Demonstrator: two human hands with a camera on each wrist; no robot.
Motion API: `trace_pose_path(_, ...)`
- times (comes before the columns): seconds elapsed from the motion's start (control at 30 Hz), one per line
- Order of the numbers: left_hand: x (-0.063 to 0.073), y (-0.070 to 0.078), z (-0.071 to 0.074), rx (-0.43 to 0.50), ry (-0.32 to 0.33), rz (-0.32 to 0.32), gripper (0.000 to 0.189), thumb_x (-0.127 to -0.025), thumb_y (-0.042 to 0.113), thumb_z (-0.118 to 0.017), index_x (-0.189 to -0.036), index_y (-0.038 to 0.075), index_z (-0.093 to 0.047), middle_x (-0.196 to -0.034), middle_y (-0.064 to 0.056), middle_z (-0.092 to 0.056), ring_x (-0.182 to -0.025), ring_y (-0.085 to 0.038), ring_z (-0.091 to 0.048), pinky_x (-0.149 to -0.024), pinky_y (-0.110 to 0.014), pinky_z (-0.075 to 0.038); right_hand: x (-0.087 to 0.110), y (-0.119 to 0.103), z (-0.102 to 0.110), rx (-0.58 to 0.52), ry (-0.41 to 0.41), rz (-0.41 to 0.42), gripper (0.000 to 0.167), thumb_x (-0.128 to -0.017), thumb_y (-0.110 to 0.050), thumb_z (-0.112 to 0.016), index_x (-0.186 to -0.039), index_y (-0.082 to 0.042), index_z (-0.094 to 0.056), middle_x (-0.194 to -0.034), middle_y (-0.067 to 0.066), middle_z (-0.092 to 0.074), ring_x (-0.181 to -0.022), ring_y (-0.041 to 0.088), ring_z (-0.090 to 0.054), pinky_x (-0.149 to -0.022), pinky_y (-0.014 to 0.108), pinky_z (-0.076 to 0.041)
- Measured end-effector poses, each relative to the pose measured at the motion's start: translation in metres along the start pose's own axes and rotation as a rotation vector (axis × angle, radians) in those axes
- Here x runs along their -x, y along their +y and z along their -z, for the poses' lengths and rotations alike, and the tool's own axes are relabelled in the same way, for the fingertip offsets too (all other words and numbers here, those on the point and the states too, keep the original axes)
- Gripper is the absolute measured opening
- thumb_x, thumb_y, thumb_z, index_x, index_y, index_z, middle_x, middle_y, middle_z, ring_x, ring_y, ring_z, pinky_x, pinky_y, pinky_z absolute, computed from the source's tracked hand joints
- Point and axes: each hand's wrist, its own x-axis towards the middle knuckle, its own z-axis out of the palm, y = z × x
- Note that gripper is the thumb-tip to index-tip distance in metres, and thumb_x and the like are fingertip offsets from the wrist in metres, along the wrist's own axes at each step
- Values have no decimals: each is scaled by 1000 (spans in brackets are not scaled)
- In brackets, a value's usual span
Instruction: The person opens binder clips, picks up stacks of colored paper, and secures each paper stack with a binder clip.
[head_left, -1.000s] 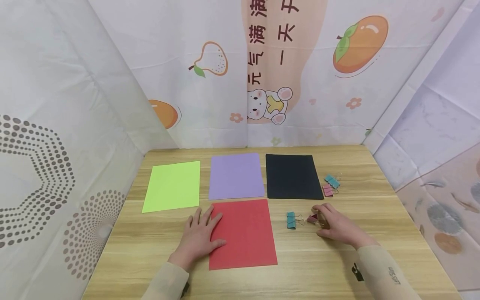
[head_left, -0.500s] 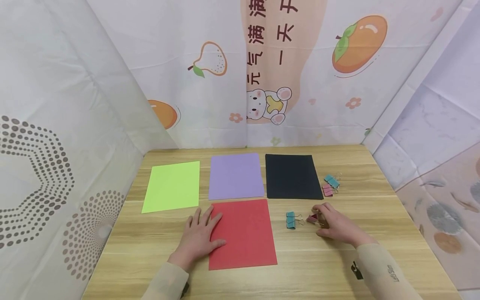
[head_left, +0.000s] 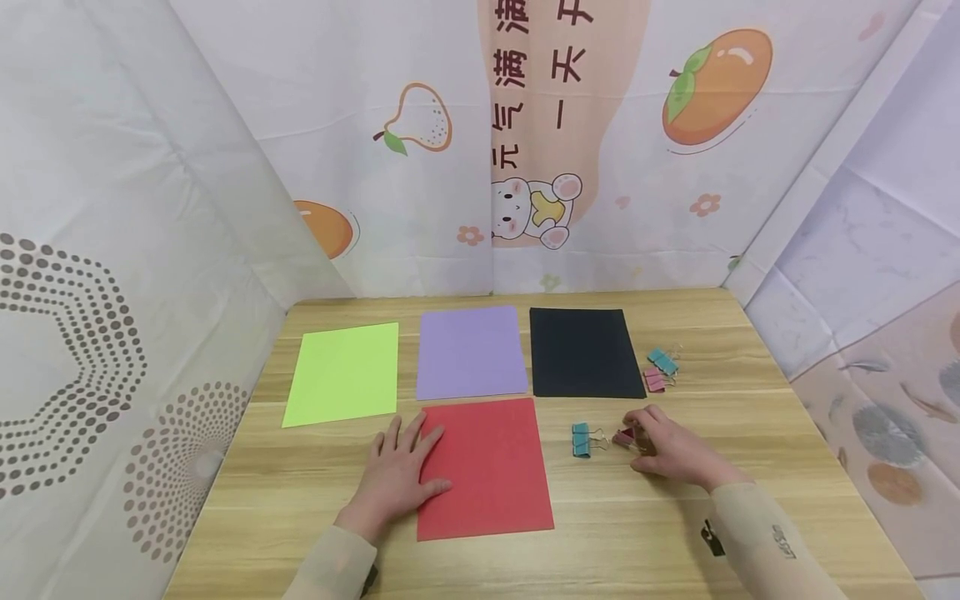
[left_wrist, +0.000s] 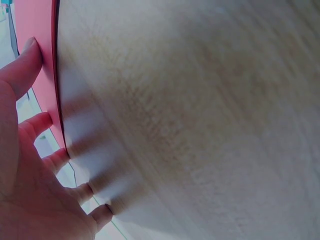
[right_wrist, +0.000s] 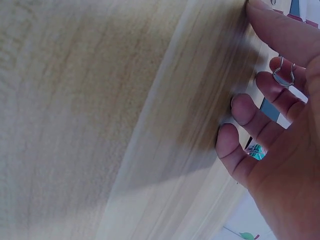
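A square red sheet of paper [head_left: 491, 475] lies flat near the middle of the table. On its left edge rests my left hand [head_left: 393, 475], fingers spread, with the thumb on the paper. In the left wrist view the thumb [left_wrist: 27, 65] lies over the red sheet while the outer fingertips touch wood. My right hand [head_left: 671, 450] rests on the table, its fingers loosely bent around a dark red binder clip [head_left: 624, 436]. The right wrist view shows a silver clip handle [right_wrist: 283, 77] between thumb and fingers. A teal binder clip [head_left: 581, 442] lies just left of that hand.
Lime green [head_left: 341, 375], purple [head_left: 471, 352] and black [head_left: 587, 352] paper squares form a row behind. Right of the black one lie a teal binder clip [head_left: 663, 361] and a pink one [head_left: 655, 380]. Patterned curtains [head_left: 420, 217] enclose the table's back and sides.
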Motion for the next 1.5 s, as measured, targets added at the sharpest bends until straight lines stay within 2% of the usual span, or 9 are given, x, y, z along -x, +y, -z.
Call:
trace_pose_path(0.27,0,0,1,11,-3,-1,85,-87,62,-71,-156,21,-44,-167,-13,-26,-151,-52,-17,-115,-70,-21,1,-3,1,10,-16,-29,54,-83,-28,-85,-126,-9,-57,-107,2,-52,-91,16,-56,-82,43,-54)
trace_pose_path(0.6,1,0,0,-1,-5,1,85,-87,63,-70,-156,21,-44,-167,-13,-26,-151,-52,-17,-115,-70,-20,1,1,-4,18,-11,-61,55,-83,-35,-85,-124,-13,-56,-106,0,-54,-92,17,-54,-81,42,-53)
trace_pose_path(1.07,0,1,1,4,-9,4,84,-87,63,-70,-156,22,-44,-167,-13,-26,-151,-51,-17,-115,-70,-20,5,-1,-5,24,8,-47,51,-84,-36,-84,-120,-13,-55,-105,-1,-54,-90,15,-51,-77,39,-50)
trace_pose_path(1.33,0,1,1,10,-16,7,84,-87,63,-69,-156,22,-44,-167,-13,-25,-151,-51,-16,-115,-70,-20,5,1,-5,25,27,-9,49,-84,-34,-84,-117,-12,-55,-97,-5,-52,-84,11,-47,-71,32,-46)
trace_pose_path(1.5,1,2,3,17,-17,7,84,-88,62,-70,-156,21,-44,-167,-13,-25,-151,-51,-16,-115,-70,-19,4,2,-5,34,36,1,48,-84,-34,-84,-115,-12,-55,-94,-6,-52,-82,11,-47,-69,32,-44)
